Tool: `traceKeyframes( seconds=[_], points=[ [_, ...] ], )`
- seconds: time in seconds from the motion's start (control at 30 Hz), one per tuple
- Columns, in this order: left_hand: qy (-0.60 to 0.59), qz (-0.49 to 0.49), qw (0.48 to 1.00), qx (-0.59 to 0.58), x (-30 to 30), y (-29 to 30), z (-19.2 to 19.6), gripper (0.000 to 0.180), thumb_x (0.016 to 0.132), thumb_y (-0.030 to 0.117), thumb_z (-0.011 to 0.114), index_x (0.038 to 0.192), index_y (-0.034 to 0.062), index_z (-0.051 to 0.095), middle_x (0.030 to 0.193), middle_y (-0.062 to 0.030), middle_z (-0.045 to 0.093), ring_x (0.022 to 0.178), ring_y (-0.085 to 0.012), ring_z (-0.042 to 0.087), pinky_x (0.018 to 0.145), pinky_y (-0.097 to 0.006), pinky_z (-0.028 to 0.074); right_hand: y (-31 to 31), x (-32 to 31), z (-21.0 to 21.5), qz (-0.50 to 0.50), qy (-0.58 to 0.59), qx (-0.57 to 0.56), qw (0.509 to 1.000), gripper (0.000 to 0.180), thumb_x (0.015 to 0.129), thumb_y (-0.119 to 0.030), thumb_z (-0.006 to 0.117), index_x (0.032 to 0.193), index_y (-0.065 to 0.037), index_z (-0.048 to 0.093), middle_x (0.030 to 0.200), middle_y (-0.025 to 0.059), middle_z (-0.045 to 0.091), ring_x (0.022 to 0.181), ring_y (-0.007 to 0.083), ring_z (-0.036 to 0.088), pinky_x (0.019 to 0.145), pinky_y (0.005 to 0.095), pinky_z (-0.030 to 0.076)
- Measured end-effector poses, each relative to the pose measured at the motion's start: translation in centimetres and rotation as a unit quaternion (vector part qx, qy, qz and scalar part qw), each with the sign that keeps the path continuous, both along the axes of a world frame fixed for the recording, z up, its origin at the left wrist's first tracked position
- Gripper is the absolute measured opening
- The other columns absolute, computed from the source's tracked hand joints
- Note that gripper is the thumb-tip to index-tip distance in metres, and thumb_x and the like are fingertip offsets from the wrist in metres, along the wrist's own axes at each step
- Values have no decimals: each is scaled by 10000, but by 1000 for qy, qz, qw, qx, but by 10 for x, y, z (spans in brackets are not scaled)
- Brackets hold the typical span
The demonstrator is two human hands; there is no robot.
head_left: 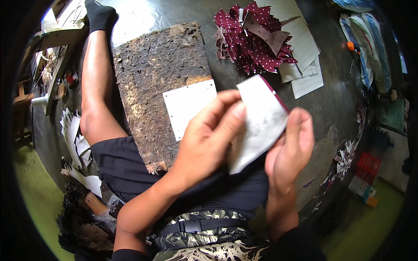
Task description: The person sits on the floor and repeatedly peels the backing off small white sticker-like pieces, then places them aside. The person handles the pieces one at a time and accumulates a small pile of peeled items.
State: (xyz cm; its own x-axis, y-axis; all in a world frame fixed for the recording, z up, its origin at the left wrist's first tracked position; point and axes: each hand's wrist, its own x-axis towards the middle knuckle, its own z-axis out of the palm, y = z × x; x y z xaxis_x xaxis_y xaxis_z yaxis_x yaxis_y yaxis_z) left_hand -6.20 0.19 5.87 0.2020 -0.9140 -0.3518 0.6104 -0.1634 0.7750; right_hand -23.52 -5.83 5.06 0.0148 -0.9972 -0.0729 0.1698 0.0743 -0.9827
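Note:
My left hand (209, 135) and my right hand (289, 150) both hold one white cut piece (261, 122) with a maroon edge, over my lap. The left thumb and fingers pinch its left side; the right hand grips its lower right edge. Just beyond the hands a flat white sheet (188, 106) with small holes lies on a worn brown board (159, 78) that rests on the dark floor beside my outstretched leg (96, 87).
A heap of maroon dotted pieces (257, 37) lies at the top, with white lined sheets (305, 65) beside it. Striped folded cloth (368, 43) sits far right. Paper scraps (76, 143) lie at the left, small boxes (365, 174) at the right.

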Motion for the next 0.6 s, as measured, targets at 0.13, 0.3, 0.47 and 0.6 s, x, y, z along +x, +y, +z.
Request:
traceKeyframes(
  seconds=[0.13,0.3,0.47,0.6],
  points=[
    [25,-20,999,10,38,8,19,215,1202,146,688,1348,-11,685,1132,11,736,995,-34,645,899,-223,544,47,2,15,183,-86,119,972,222,1193,-184,703,1281,17,664,1096,32,708,928,67,615,832,220,486],
    [-407,-292,863,-69,102,33,41,257,1091,123,764,1330,31,753,966,-193,797,882,-322,823,819,-416,624,15,5,5,304,-249,207,896,611,1226,-407,629,1602,64,532,1307,117,761,1077,172,733,958,334,586],
    [-625,-381,680,-35,123,33,34,258,954,47,761,1211,27,762,1054,-185,813,999,-379,802,884,-507,605,-17,25,-12,360,-6,202,911,267,1087,-53,822,1330,38,759,1098,47,798,941,81,725,874,251,607],
    [-815,-193,542,-74,91,25,21,367,872,69,773,1233,8,749,1190,-144,743,1147,-325,654,1024,-431,522,-17,41,-28,307,115,105,939,197,1053,-39,863,1233,9,799,1047,12,792,892,40,684,796,217,565]
  ],
)
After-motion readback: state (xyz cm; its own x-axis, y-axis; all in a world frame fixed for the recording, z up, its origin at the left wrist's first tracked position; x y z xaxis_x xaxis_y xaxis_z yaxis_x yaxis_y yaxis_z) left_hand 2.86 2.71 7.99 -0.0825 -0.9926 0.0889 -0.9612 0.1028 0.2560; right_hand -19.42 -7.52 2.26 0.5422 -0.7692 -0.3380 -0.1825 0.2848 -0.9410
